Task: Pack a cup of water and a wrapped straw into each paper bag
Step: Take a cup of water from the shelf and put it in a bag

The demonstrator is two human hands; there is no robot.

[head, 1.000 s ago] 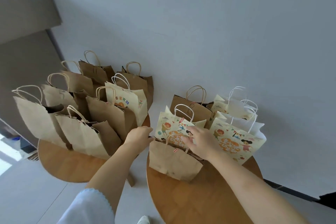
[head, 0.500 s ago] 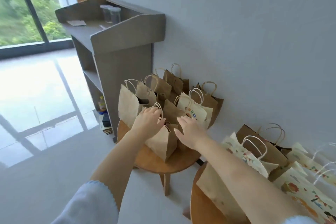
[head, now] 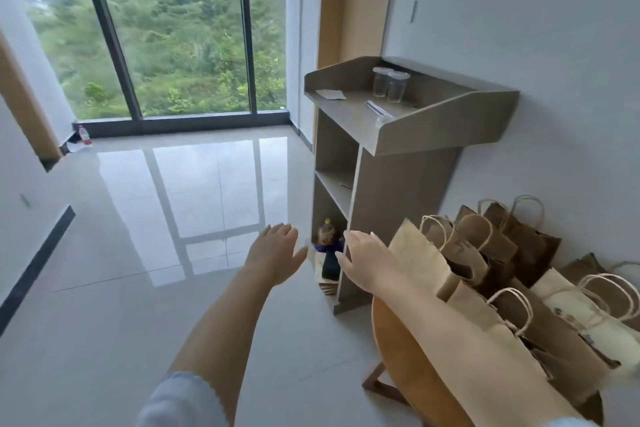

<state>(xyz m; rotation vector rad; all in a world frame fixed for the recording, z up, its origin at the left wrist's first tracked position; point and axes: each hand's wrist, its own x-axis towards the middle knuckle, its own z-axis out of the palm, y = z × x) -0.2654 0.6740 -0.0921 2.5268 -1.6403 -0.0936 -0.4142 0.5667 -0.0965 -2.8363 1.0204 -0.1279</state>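
Both hands have left the paper bags, empty.

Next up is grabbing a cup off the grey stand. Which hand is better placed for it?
Probably the right hand. It is open, holds nothing, and hangs just in front of the grey stand, below the two clear cups on top. The left hand, also open, hangs farther out over the floor.

Both hands off the paper bags now. Left hand and right hand lifted, fingers spread, holding nothing, out toward the grey stand. View swung left: window and the stand's two clear cups now visible.
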